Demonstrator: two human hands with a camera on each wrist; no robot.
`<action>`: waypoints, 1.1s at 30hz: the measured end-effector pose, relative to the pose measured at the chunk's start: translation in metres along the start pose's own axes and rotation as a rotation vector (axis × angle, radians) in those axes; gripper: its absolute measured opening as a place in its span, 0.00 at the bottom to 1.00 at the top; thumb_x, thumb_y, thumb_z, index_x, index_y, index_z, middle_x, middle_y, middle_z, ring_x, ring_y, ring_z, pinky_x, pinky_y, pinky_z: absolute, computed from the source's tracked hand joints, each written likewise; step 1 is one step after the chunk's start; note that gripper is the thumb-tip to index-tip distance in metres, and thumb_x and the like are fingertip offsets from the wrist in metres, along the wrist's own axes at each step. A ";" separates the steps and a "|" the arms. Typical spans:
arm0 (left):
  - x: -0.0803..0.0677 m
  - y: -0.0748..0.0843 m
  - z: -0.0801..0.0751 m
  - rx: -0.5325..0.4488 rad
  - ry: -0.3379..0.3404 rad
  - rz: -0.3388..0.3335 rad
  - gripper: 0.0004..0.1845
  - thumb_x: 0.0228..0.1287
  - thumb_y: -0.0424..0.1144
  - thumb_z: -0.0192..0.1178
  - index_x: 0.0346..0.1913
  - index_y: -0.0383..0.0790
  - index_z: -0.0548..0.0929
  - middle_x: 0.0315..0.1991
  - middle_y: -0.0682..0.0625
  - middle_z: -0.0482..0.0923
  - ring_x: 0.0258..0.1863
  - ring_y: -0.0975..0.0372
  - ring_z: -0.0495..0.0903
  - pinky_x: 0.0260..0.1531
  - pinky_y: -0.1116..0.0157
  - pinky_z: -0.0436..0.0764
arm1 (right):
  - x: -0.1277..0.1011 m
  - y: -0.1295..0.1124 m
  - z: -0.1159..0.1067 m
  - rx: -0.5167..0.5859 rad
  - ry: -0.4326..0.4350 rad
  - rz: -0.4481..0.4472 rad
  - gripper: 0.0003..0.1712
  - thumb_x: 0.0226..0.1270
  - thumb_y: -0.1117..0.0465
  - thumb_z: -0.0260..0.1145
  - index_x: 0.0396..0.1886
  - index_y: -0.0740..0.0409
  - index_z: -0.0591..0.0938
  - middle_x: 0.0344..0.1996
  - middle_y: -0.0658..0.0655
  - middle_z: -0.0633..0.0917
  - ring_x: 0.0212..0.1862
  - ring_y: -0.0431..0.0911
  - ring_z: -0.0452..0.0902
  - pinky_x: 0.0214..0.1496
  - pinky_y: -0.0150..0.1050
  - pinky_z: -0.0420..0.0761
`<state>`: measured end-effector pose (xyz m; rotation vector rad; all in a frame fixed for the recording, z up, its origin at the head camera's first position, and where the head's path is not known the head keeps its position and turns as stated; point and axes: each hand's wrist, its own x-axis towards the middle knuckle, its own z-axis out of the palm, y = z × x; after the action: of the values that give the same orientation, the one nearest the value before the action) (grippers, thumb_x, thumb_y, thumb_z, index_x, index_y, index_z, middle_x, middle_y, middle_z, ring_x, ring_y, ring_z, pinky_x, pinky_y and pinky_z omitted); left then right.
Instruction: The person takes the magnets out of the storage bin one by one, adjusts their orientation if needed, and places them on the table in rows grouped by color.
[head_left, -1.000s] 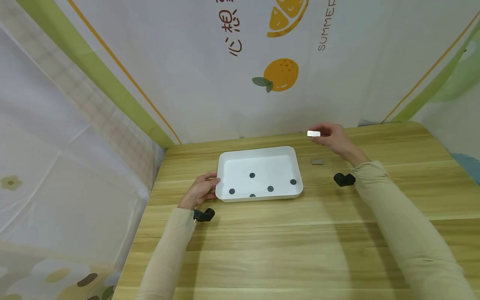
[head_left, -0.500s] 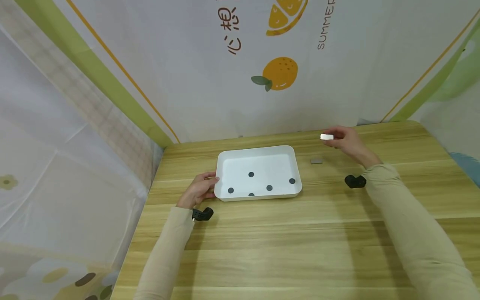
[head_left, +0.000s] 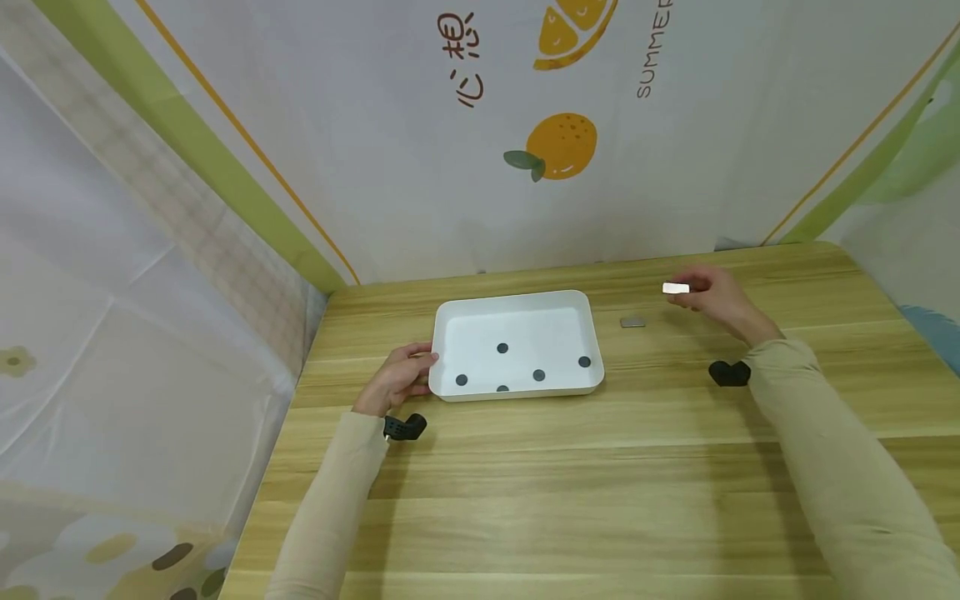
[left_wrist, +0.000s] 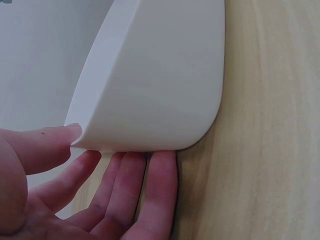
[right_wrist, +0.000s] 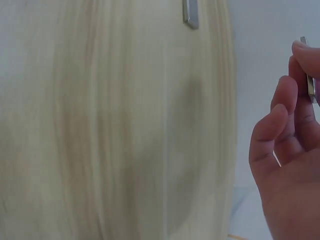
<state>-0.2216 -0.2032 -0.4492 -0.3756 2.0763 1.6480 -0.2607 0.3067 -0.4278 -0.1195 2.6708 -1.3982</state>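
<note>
A shallow white tray [head_left: 517,321] lies on the table with several dark round discs [head_left: 502,347] on its floor. At its left end my left hand [head_left: 396,379] holds the rim; in the left wrist view the thumb [left_wrist: 47,145] is at the rim's edge and the fingers touch the outer wall. My right hand [head_left: 716,298] is raised to the right of the tray, pinching a small flat metal bar [head_left: 675,288] between thumb and fingers. This bar [right_wrist: 310,87] shows edge-on in the right wrist view. A similar grey metal bar [head_left: 632,322] lies between the tray and my right hand.
The wood-grain table [head_left: 570,500] reaches back to a white curtain [head_left: 420,208] printed with oranges and lettering. Another pale curtain [head_left: 150,375] hangs along the left side. Black wrist cameras [head_left: 729,373] are worn on both wrists.
My right hand has moved to the right, away from the tray, and slightly toward me, with the metal bar in its fingers. The left hand and tray stay in place.
</note>
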 end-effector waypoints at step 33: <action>0.000 0.001 0.000 -0.012 0.000 -0.011 0.26 0.73 0.37 0.51 0.71 0.39 0.62 0.59 0.38 0.72 0.39 0.61 0.81 0.33 0.65 0.82 | -0.009 0.037 0.000 -0.283 -0.075 -0.025 0.19 0.66 0.60 0.65 0.52 0.68 0.79 0.41 0.64 0.79 0.41 0.51 0.69 0.39 0.38 0.69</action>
<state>-0.2222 -0.2025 -0.4486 -0.3899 2.0620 1.6548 -0.2523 0.3291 -0.4577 -0.2278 2.7953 -0.9912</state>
